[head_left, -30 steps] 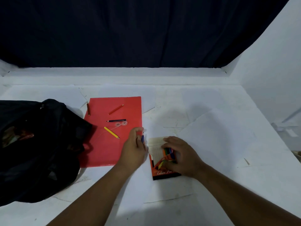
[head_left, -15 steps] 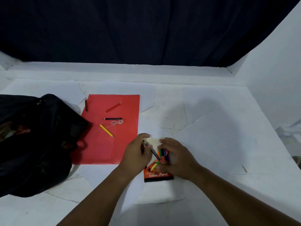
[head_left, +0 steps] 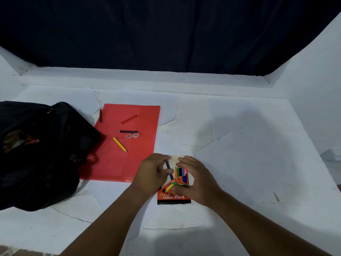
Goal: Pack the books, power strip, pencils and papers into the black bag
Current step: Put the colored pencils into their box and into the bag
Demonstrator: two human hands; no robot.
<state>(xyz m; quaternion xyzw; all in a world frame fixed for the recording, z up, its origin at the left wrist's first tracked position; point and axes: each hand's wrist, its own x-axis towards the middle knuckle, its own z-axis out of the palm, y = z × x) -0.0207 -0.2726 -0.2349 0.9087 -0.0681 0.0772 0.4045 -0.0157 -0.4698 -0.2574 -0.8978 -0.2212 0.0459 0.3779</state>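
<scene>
A colour pencil box (head_left: pixel 173 197) lies on the white table near the front centre, its flap open and several pencils showing inside. My right hand (head_left: pixel 197 179) grips the box from the right side. My left hand (head_left: pixel 153 174) pinches a blue pencil (head_left: pixel 169 169) whose lower end sits at the box's opening. On the red folder (head_left: pixel 129 163) lie a yellow pencil (head_left: pixel 120 144), a dark pencil (head_left: pixel 128 131), an orange pencil (head_left: pixel 129 118) and a brown pencil (head_left: pixel 100 116) at its left edge. The black bag (head_left: pixel 42 154) sits open at the left.
White paper sheets (head_left: pixel 249 163) cover the table around the folder and to the right. A string with two round fasteners (head_left: pixel 132 135) lies on the folder. A dark curtain hangs behind the table; a white wall rises at the right.
My left hand brought the blue pencil from beside the folder over to the box, and its tip now enters the opening. My right hand still holds the box.
</scene>
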